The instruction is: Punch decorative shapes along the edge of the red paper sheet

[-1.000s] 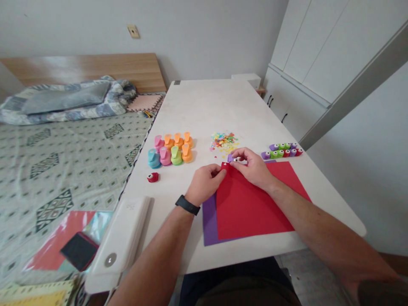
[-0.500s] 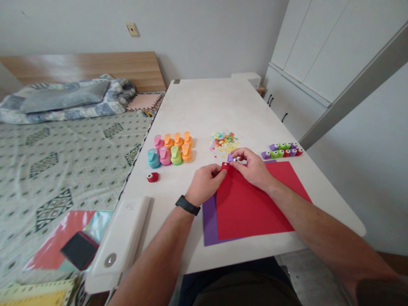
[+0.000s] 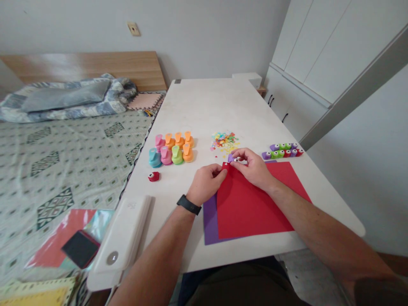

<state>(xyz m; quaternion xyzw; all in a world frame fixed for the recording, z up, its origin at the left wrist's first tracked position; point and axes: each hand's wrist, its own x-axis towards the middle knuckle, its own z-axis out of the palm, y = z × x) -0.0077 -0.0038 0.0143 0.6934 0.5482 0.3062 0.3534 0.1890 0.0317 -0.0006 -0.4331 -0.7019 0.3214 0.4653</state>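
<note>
My left hand [image 3: 206,184] pinches the far corner of a red paper sheet [image 3: 251,204], which lies on a purple paper sheet [image 3: 209,221]. My right hand [image 3: 251,167] is just beside it, with its fingers around a small purple craft punch [image 3: 230,158] at that corner. The punch's white button shows, but most of its body is hidden by my fingers. A black band circles my left wrist.
On the white table [image 3: 204,106] stand several larger pastel craft punches [image 3: 174,148], a small red punch [image 3: 153,176], paper confetti [image 3: 223,142] and a row of small punches [image 3: 282,150]. A white paper trimmer [image 3: 123,233] lies near the left edge, beside a bed.
My hands stay at nearly the same place on the paper corner, still holding the same things. Only the view shifts slightly.
</note>
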